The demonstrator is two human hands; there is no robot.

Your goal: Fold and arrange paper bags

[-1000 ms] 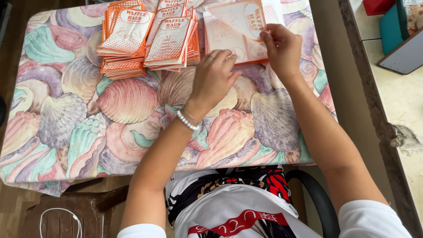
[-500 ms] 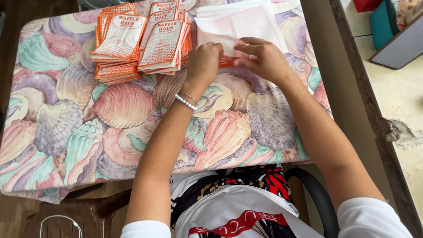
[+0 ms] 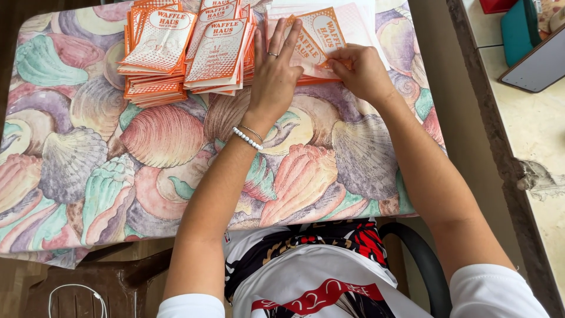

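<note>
Left hand (image 3: 275, 73) has spread flat onto the paper bag (image 3: 318, 44); right hand (image 3: 360, 72) pinches its lower edge; stacks (image 3: 188, 50) lie left of the bag.

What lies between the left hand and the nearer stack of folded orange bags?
In the head view, nothing: the left hand rests right beside the stack of folded orange bags, only seashell tablecloth beneath.

Left hand (image 3: 275, 62) flat on an orange-and-white printed paper bag (image 3: 321, 35), right hand (image 3: 360, 69) pinching its lower edge, two stacks of matching bags (image 3: 188, 50) beside, seashell-patterned tablecloth (image 3: 147, 153) beneath
</note>
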